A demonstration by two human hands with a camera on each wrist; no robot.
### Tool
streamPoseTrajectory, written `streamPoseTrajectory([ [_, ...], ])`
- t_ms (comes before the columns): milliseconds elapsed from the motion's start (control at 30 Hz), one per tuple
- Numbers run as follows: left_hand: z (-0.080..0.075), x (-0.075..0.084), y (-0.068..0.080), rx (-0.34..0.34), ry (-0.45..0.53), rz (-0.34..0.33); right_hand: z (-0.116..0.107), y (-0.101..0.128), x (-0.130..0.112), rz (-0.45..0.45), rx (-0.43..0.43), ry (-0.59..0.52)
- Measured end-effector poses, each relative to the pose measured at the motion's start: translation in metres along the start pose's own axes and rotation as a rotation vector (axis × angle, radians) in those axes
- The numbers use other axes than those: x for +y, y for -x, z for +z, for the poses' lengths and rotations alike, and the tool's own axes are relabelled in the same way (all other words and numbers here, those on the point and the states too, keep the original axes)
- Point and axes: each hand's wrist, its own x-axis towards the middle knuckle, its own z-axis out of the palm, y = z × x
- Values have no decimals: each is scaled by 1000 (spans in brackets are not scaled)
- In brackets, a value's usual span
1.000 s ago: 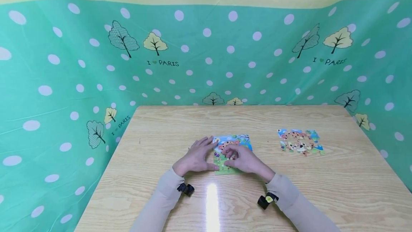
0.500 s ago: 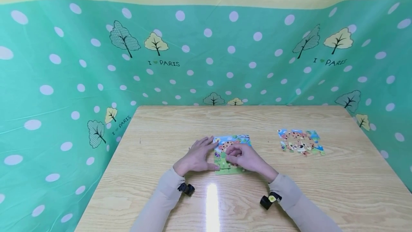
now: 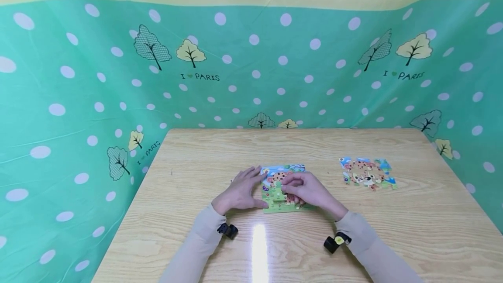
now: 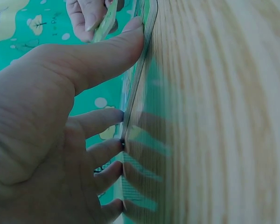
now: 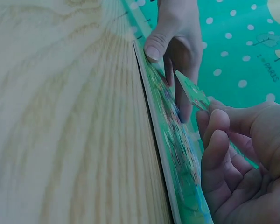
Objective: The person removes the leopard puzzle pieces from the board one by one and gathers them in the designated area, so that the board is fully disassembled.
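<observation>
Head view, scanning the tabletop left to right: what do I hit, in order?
Left hand → puzzle board that it steadies → right hand, pinching a puzzle piece over the board → bare table → loose cluster of puzzle pieces near the right edge.

A wooden table [image 3: 220,152] is carrying everything, its pale grain running crosswise and a streak of glare shining near the front edge. A puzzle board [image 3: 275,189] is lying flat near the middle (partly under two hands). A heap of loose puzzle pieces [image 3: 366,173] is sitting well apart from it toward the right side. In both wrist views the board is showing edge-on, lying flush against the wood.
</observation>
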Motion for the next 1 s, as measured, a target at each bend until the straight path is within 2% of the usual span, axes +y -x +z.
streamPoseTrajectory([
  [300, 0, 1, 0, -3, 6, -1, -16, 7, 7, 17, 22, -20],
  [1000, 0, 1, 0, -4, 9, -14, -46, 25, 24, 83, 120, 21],
])
